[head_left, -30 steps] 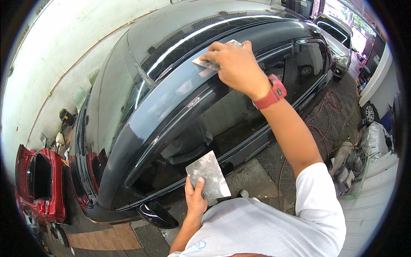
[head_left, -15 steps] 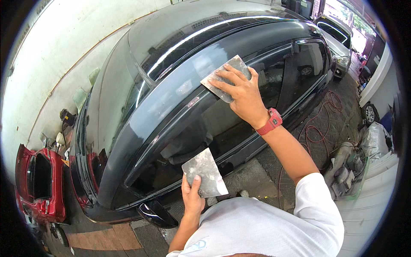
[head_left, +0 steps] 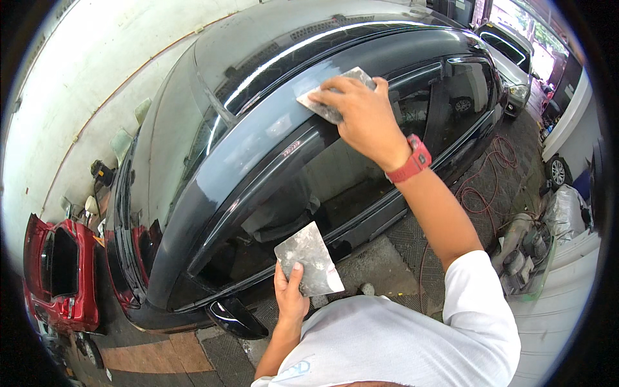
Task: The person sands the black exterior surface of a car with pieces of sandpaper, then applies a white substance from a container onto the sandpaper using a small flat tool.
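My right hand (head_left: 369,119) grips a flat metal putty spreader (head_left: 325,114), its fingers laid across the back of it. That spreader rests tilted against the roof edge of a black car (head_left: 387,55), above the side windows. Along this edge, from beside the spreader toward the windshield, runs a dull grey patch (head_left: 248,145) with paler spots. Lower down, close to my body, my left hand (head_left: 291,295) holds a second square metal spreader (head_left: 313,258) by its lower corner, thumb on top. Pale smears mark its face. It sits in front of the car's side window (head_left: 284,193).
The side mirror (head_left: 235,319) juts out by my left forearm. A red hose (head_left: 480,200) lies coiled on the floor at right, near a clear bin of parts (head_left: 525,264). A red car body part (head_left: 68,277) stands at left, and a silver car (head_left: 509,64) is parked behind.
My right hand and its spreader have shifted slightly up and left along the roof edge, with the wrist turned. My left hand and its spreader have stayed nearly still.
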The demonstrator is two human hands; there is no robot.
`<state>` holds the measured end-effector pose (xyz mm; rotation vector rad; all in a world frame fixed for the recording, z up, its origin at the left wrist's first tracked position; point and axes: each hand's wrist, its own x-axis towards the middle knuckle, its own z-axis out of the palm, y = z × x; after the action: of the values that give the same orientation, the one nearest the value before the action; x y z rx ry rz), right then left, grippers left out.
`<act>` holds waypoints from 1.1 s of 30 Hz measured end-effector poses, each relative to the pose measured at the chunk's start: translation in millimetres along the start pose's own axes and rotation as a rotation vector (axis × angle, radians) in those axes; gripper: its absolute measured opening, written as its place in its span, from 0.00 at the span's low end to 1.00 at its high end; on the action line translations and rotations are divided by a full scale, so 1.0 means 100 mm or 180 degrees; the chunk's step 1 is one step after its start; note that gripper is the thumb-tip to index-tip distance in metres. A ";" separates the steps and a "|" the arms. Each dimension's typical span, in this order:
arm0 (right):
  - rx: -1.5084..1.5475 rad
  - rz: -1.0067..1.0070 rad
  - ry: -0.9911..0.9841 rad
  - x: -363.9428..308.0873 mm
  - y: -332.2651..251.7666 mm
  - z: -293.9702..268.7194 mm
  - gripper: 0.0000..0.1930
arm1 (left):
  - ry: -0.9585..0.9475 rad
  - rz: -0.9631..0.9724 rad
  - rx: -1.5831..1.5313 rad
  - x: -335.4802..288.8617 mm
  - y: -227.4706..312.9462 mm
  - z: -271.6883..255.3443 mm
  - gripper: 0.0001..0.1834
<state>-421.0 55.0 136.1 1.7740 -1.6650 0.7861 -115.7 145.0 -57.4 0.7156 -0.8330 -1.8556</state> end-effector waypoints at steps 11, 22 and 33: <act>0.0088 0.0159 0.0127 -0.49 0.01 -0.06 0.31 | -0.0086 0.0087 -0.0041 0.00 0.06 0.00 0.24; 0.2577 -0.0718 -0.1700 -1.29 -1.11 -0.76 0.39 | 0.0684 0.1003 0.0042 0.31 0.52 0.33 0.26; 0.0409 -0.0830 -0.0998 -1.16 -0.96 -0.67 0.29 | 0.0649 0.2248 0.0844 0.47 0.78 0.24 0.21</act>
<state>-333.1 187.1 92.4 2.2435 -1.5525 0.5277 -111.5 82.4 12.8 0.6465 -1.0411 -1.0385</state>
